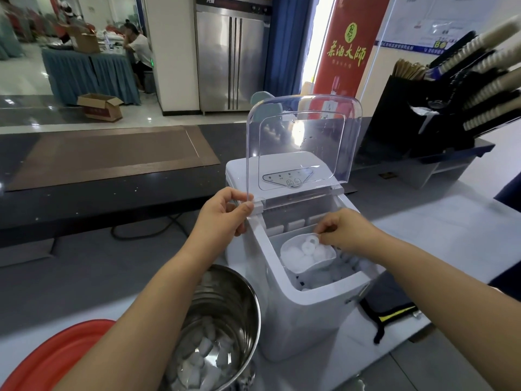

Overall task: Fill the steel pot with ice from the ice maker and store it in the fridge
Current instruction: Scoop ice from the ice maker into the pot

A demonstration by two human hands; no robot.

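The left hand is pinching the lower left edge of the clear, rounded plastic lid, which is standing upright on the boxy white plastic ice maker. The fingers of the right hand are pinching the handle of a small white plastic scoop, which is carrying a heap of rounded, cloudy ice pieces inside the maker's open bin. The shiny round steel pot is standing on the pale desk just left of the maker, holding a shallow layer of ice, with the left forearm crossing in front of it. A smooth red round plastic rim is showing beside the pot. A black rack of ribbed paper cup stacks is leaning at the right. Far behind, a tall brushed-steel two-door fridge is standing beside a red banner reading 茶酒大師 in yellow.
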